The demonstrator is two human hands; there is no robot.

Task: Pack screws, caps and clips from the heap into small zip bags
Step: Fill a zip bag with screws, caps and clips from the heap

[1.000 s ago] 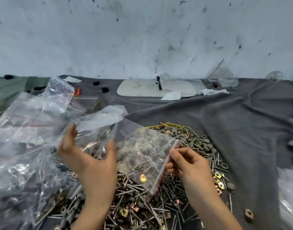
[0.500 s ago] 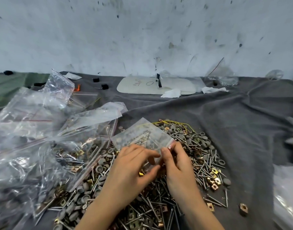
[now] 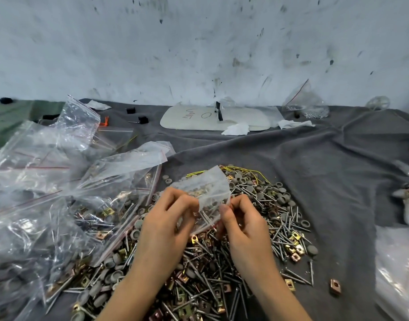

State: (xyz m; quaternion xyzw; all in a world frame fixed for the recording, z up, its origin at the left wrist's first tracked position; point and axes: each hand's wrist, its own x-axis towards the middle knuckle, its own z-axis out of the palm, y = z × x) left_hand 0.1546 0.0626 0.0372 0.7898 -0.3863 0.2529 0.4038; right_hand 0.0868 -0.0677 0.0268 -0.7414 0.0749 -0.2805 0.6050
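Well, from my seat the only writing I can find is on a flat white panel [image 3: 212, 117] lying beyond the heap [image 3: 263, 230], close to the wall: a hand-drawn "O" and a few strokes beside it that I cannot read. A black strip crosses the panel's far edge.

Both hands meet directly over the near half of the heap. My left hand [image 3: 166, 225] has its fingers curled in, pinching the left edge of a small zip bag [image 3: 206, 191]; my right hand [image 3: 243, 225] pinches the opposite edge between thumb and bent fingers. The bag stands up above the knuckles, and through its cloudy film I make out screws and some pale bits, nothing sharper. Its lower end, with a red strip, is tucked between the palms, so I cannot tell whether it is sealed.

The heap itself is a tangle of long screws, round grey caps, brass-coloured square clips and a loop of yellow wire at its far side. Left of the heap, a drift of larger clear zip bags [image 3: 48, 181] covers part of it and runs off the frame. Right of the heap, more plastic is cut off by the edge.

Everything lies on a rumpled grey cloth [image 3: 326, 170]. Beyond the heap rises a scuffed, speckled white wall [image 3: 199, 42], with a crumpled tissue [image 3: 237, 129] near the panel.
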